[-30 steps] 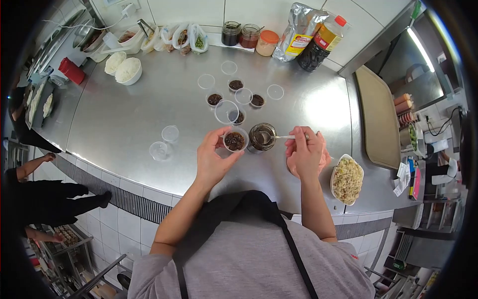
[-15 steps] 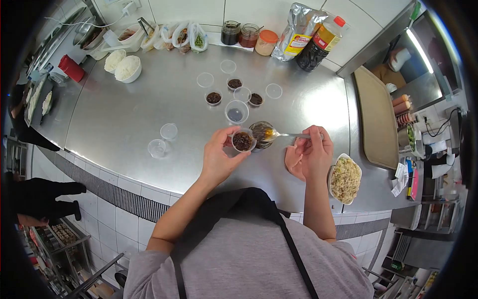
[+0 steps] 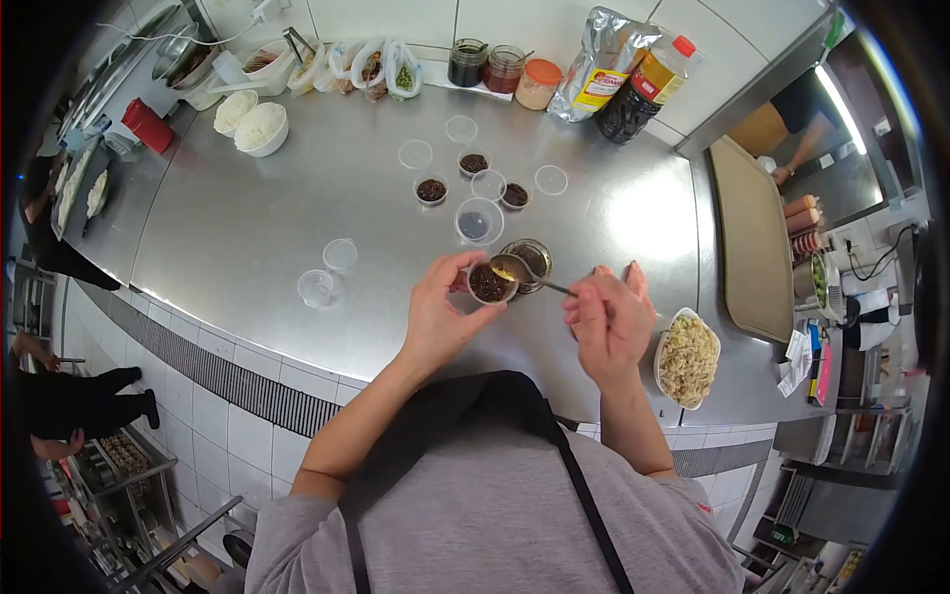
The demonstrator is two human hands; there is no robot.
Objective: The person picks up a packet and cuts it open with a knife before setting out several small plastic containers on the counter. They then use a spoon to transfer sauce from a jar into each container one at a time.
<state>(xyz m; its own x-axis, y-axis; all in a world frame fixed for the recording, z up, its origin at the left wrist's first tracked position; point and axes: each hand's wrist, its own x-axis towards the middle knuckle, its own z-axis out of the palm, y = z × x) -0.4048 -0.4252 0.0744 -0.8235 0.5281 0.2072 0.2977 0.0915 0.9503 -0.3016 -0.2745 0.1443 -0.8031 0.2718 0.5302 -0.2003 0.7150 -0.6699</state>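
Note:
My left hand (image 3: 442, 309) is closed around a small clear cup of dark sauce (image 3: 489, 284). A metal spoon (image 3: 515, 269) is in my right hand (image 3: 609, 317), its bowl over the cup's rim. Just behind the cup stands an open glass jar (image 3: 534, 259) with dark contents. Beyond them is an empty clear cup (image 3: 478, 222). Three more small cups hold dark sauce, one of them at the left (image 3: 430, 191). Clear round lids (image 3: 416, 154) lie around these cups.
On the steel counter (image 3: 267, 228) are two bowls of white rice (image 3: 260, 127) and a bowl of fried rice (image 3: 687, 358) at the right. Jars (image 3: 503, 69), a pouch (image 3: 600, 74) and a bottle (image 3: 643, 91) line the wall. A brown tray (image 3: 747, 228) lies right. A person (image 3: 79, 396) stands left.
The spoon has moved left from above the jar to the held cup. My right hand has turned and come left with it. The person at the left has shifted.

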